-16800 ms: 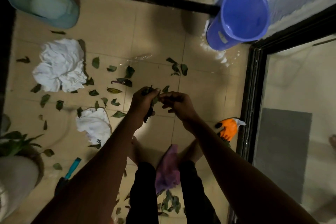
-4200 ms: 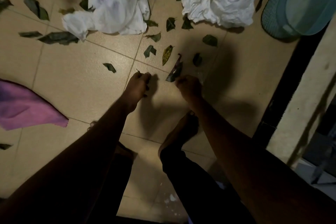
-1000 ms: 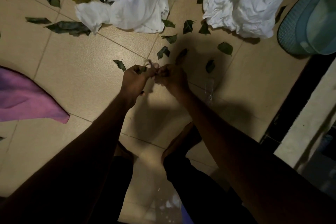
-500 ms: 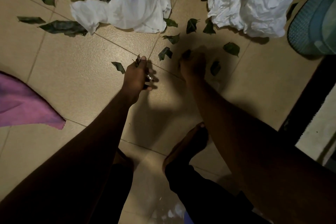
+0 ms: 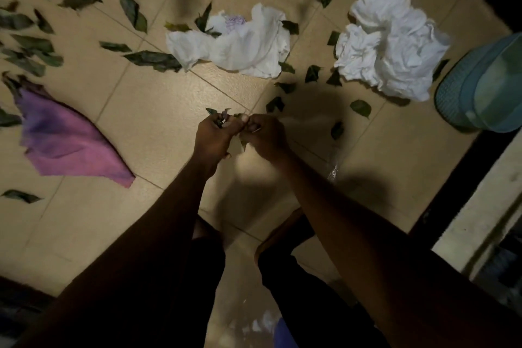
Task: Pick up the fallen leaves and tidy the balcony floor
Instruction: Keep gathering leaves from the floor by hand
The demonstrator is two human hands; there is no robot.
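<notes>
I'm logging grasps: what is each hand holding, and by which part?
The left hand grips a bunch of leaves in its fist, tips poking out above. The right hand pinches a leaf beside it; by which part cannot be told.

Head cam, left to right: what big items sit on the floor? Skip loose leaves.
Purple cloth → flat white cloth → crumpled white cloth → teal tub. Left hand and right hand, gripping leaves, overlap the flat cloth's span; omitted.

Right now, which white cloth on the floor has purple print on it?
The flatter middle cloth; the crumpled cloth near the blue tub shows none.
</notes>
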